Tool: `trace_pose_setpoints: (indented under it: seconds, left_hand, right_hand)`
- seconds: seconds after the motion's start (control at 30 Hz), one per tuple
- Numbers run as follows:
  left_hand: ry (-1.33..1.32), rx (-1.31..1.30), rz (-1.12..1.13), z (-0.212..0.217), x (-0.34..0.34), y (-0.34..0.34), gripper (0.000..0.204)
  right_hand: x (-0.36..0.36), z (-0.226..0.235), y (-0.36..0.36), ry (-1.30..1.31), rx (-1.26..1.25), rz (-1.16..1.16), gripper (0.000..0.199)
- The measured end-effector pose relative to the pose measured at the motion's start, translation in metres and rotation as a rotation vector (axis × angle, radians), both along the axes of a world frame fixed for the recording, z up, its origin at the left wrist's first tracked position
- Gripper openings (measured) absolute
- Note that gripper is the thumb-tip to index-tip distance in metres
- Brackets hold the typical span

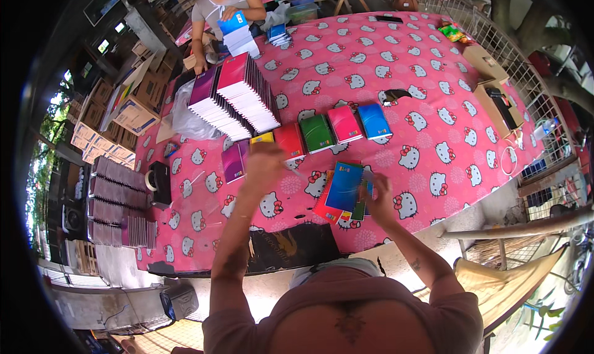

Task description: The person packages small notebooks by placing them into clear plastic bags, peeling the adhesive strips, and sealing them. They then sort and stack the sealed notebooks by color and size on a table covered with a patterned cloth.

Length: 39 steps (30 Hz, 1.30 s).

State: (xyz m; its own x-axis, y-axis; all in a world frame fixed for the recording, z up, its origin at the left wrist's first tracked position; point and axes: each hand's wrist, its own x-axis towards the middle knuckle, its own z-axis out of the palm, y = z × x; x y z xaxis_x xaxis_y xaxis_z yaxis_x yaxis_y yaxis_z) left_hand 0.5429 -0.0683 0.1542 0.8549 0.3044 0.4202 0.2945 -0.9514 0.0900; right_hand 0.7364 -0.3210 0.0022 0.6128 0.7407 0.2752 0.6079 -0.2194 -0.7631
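Head view looks down on a counter (433,94) covered in a pink cloth printed with white cat faces. The right hand (378,196) has its fingers closed on a fanned stack of thin bright notebooks (342,193), a blue cover on top with red and green ones beneath, resting on the cloth just before the person. The left hand (265,162) hovers over a row of single notebooks, beside the small yellow notebook (262,137) and the red notebook (289,140); it is blurred, so I cannot tell whether its fingers grip anything. Green (317,132), pink (344,124) and blue (374,120) notebooks continue the row. To work cleanly here, I judge, the stack wants a steady hold, one cover lifted at a time, edges kept square. A co-worker's hand (232,11) holds blue booklets at the far end.
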Motion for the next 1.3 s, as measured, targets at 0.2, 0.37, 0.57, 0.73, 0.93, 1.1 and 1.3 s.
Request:
trace_pose_setpoints:
  seconds: [0.2, 0.37, 0.57, 0.73, 0.93, 1.1, 1.3]
  left_hand:
    - [-0.107, -0.096, -0.213, -0.076, 0.059, -0.091, 0.032]
    - [-0.166, -1.453, 0.205, -0.172, 0.008, -0.085, 0.050]
    - [-0.426, -1.896, 0.052, -0.150, -0.088, -0.082, 0.058]
    - [-0.118, -0.125, -0.215, -0.080, -0.218, -0.084, 0.068]
    - [-0.494, -1.170, -0.227, -0.090, -0.305, -0.067, 0.071]
    - [-0.469, -1.406, -0.122, -0.196, -0.304, -0.047, 0.079]
    - [-0.407, -1.362, -0.202, -0.174, -0.293, -0.058, 0.085]
  right_hand:
    - [-0.014, -0.013, 0.000, 1.079, 0.121, -0.343, 0.063]
    - [-0.014, 0.000, 0.028, 1.194, -0.032, 0.044, 0.074]
    - [-0.073, 0.013, 0.073, 1.406, -0.046, 0.143, 0.054]
    - [-0.183, 0.041, 0.079, 1.685, -0.246, 0.395, 0.062]
    - [-0.293, 0.052, 0.078, 0.988, 0.317, 0.575, 0.115]
    - [-0.341, 0.011, 0.094, 0.591, 0.356, 0.512, 0.120]
    - [-0.348, 0.001, 0.087, 0.620, 0.402, 0.350, 0.110]
